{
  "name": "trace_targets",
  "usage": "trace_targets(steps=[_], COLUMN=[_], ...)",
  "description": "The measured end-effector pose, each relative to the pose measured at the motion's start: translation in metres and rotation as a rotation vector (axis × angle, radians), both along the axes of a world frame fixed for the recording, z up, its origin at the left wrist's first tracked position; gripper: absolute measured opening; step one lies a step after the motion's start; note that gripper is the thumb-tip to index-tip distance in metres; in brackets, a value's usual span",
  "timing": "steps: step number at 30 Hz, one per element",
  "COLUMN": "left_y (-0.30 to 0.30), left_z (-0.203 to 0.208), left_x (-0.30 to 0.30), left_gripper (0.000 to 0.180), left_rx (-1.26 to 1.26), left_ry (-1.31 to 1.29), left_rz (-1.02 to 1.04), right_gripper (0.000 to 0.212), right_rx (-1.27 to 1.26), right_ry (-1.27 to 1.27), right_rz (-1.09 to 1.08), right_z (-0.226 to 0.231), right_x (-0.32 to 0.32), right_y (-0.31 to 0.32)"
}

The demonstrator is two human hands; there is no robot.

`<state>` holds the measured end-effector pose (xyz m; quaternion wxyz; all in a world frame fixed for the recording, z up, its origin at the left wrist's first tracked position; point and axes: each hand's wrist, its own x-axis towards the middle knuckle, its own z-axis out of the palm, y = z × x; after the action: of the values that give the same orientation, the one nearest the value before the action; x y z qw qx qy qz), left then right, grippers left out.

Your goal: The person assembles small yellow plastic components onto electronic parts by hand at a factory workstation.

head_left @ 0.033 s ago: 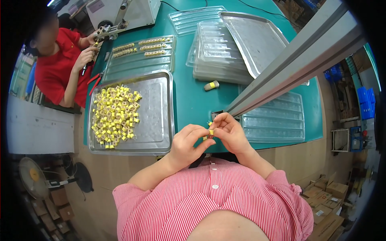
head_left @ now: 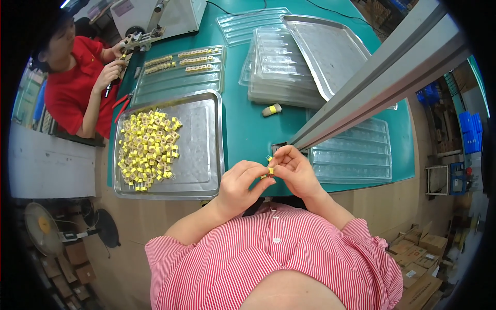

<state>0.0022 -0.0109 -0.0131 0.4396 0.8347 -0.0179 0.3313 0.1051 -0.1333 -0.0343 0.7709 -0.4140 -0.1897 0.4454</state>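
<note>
At the front edge of the table, my left hand (head_left: 241,187) and my right hand (head_left: 297,174) meet. Between their fingertips they pinch a small yellow-taped coil (head_left: 270,171) with thin metal pins. A second yellow coil (head_left: 269,158) shows just beyond it, against my right fingers; whether it is held or lies on the table is unclear. Part of another yellow piece shows by my left fingertips. To the left, a metal tray (head_left: 199,144) holds a heap of yellow coils (head_left: 147,147) in its left half.
Behind the tray lies a clear plastic tray (head_left: 181,82) with rows of coils. Stacked plastic trays (head_left: 281,67) and a metal tray (head_left: 330,51) stand farther back. A slanting metal post (head_left: 361,82) rises beside a plastic tray (head_left: 354,152). A co-worker (head_left: 72,77) in red works at left.
The coil between my fingertips has shifted very slightly. My hands stay almost in place, and the co-worker's head has turned a little.
</note>
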Motion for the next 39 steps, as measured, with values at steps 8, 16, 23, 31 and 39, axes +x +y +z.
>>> trace_targets(steps=[8,16,23,31,39], left_y=[0.003,0.011,0.007,0.009,0.014], left_z=[0.0,-0.003,0.0,-0.003,-0.011], left_x=[-0.001,-0.007,-0.007,-0.007,-0.005], left_gripper=[0.014,0.012,0.015,0.015,0.015], left_rx=[0.092,-0.705,-1.036,-1.082,-1.144], left_ry=[-0.058,0.458,0.464,0.481,0.52], left_rz=[0.001,-0.212,-0.327,-0.354,-0.44], right_gripper=[0.027,0.028,0.027,0.028,0.029], right_rx=[-0.044,-0.109,-0.038,-0.085,-0.069], right_ry=[-0.094,-0.172,0.012,-0.107,-0.18], right_rz=[0.067,0.117,0.049,0.085,0.123], right_z=[0.006,0.01,0.003,0.012,0.014], right_x=[0.004,0.002,-0.002,0.001,0.002], right_y=[-0.005,-0.004,-0.001,-0.003,-0.005])
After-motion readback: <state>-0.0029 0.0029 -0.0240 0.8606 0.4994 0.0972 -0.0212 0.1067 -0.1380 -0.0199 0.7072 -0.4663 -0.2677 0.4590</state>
